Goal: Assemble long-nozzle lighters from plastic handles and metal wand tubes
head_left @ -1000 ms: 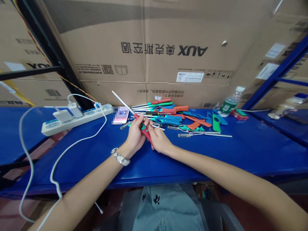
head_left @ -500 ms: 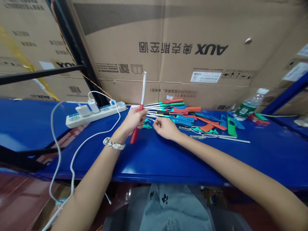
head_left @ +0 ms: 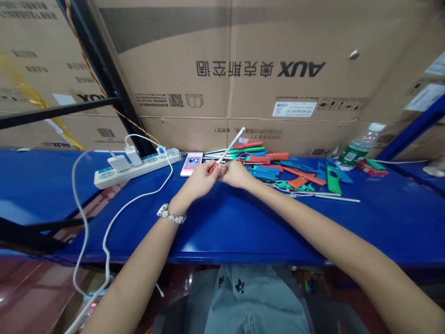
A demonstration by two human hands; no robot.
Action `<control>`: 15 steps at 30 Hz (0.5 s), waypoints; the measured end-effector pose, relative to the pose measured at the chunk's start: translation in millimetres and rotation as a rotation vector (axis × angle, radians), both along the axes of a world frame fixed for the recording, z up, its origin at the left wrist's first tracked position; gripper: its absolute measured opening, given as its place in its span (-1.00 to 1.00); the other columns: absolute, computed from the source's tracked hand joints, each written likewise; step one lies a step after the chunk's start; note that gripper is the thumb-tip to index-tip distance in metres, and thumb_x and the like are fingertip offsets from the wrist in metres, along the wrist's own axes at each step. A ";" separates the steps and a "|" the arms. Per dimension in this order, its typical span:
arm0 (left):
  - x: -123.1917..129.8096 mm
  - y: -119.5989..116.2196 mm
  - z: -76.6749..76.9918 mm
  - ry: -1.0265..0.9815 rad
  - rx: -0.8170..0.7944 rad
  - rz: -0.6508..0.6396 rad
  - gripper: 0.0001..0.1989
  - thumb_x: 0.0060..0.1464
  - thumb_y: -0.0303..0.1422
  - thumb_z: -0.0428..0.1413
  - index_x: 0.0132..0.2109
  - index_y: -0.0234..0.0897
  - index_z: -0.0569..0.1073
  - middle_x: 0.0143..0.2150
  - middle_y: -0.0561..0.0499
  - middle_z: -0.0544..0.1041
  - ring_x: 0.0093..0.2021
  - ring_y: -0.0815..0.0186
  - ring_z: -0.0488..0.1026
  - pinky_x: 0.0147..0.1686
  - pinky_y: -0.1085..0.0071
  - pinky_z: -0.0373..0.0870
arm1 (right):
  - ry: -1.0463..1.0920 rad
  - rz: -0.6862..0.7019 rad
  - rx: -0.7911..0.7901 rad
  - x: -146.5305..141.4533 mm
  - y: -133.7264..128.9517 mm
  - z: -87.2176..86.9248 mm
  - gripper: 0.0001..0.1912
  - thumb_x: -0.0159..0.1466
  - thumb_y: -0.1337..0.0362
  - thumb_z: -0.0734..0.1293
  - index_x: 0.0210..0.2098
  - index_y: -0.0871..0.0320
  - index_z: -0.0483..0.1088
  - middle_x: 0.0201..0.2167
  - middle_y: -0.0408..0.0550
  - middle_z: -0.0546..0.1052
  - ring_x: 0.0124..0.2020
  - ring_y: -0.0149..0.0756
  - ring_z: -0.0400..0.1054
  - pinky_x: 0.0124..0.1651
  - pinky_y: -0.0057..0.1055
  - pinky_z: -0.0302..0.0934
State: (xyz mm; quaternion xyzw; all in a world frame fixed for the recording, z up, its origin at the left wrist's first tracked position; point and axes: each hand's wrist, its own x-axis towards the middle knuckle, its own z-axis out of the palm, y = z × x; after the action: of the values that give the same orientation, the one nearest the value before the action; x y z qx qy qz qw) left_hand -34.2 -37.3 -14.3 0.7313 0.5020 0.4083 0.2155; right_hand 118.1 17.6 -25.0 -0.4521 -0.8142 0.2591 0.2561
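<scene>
Angling up and away to the right of the phone (head_left: 191, 164), the metal rod of the red-handled tool (head_left: 231, 146) rises from the person's two hands in front of the carton (head_left: 264, 32). The left hand (head_left: 201, 178), just right of the phone and nearer the body, has its fingers closed around the red handle; a silver bracelet (head_left: 171, 216) circles that wrist. The right hand (head_left: 236, 174) meets it from farther right of the phone, its fingers curled in; whether they grip part of the tool, I cannot tell.

The phone lies on the blue tabletop (head_left: 239, 227) with its screen lit. Right of it, beyond the hands, is a heap of red, green, blue and orange handles (head_left: 259, 159), some with metal rods. Farther right are a green piece (head_left: 333, 181), slim metal tubes (head_left: 337, 198), then an upright bottle (head_left: 358, 149) with a green label and a red box (head_left: 371, 168). Left of the phone sits a white power strip (head_left: 139, 167) with plugged-in adapters (head_left: 118, 162); white cables (head_left: 107, 232) run from it toward the body.
</scene>
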 end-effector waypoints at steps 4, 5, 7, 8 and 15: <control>5.8 -6.8 -1.9 0.085 -0.007 -0.006 -0.65 0.34 -0.13 -0.02 -0.39 -0.18 0.20 -0.52 0.13 0.22 -0.50 0.34 0.16 -0.44 0.37 0.07 | 0.290 -0.094 -0.289 36.0 -5.2 -1.9 -0.84 0.15 0.29 0.41 -0.47 0.11 0.32 -0.66 -0.19 0.45 -0.62 -0.42 0.25 -0.53 -0.48 0.08; 7.1 -8.8 -2.7 0.128 -0.014 -0.005 -0.65 0.35 -0.13 -0.03 -0.39 -0.17 0.20 -0.52 0.13 0.24 -0.51 0.33 0.18 -0.44 0.37 0.07 | 0.370 -0.109 -0.359 47.2 -9.1 -1.5 -0.87 0.16 0.29 0.39 -0.45 0.11 0.33 -0.64 -0.18 0.47 -0.64 -0.43 0.21 -0.56 -0.49 0.04; 10.0 -12.6 -5.0 0.220 -0.019 -0.023 -0.65 0.36 -0.12 -0.05 -0.38 -0.17 0.21 -0.53 0.12 0.26 -0.52 0.31 0.22 -0.44 0.36 0.08 | 0.577 -0.154 -0.465 70.1 -18.7 0.0 -0.87 0.16 0.27 0.38 -0.43 0.10 0.32 -0.61 -0.15 0.48 -0.62 -0.42 0.23 -0.61 -0.50 -0.01; 11.8 -14.4 -6.3 0.262 -0.013 -0.046 -0.65 0.37 -0.12 -0.05 -0.37 -0.17 0.21 -0.53 0.12 0.27 -0.53 0.31 0.23 -0.44 0.36 0.08 | 0.685 -0.166 -0.504 81.1 -23.6 0.9 -0.85 0.14 0.24 0.39 -0.41 0.10 0.32 -0.60 -0.15 0.47 -0.61 -0.41 0.23 -0.61 -0.50 -0.02; 27.8 -23.7 -11.4 0.448 0.015 -0.202 -0.66 0.40 -0.14 -0.06 -0.34 -0.18 0.31 -0.54 0.09 0.37 -0.57 0.30 0.29 -0.46 0.35 0.09 | 1.127 -0.249 -0.425 125.2 -37.7 5.4 -0.74 0.07 0.17 0.45 -0.43 0.07 0.27 -0.54 -0.20 0.33 -0.52 -0.38 0.16 -0.55 -0.46 -0.09</control>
State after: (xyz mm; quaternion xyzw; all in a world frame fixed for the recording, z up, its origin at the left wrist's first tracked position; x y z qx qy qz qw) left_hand -6.3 -61.0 -25.7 0.8517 0.4584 0.2163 0.1331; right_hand 243.3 -20.1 -19.6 -0.3785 -0.4254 0.5830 0.5796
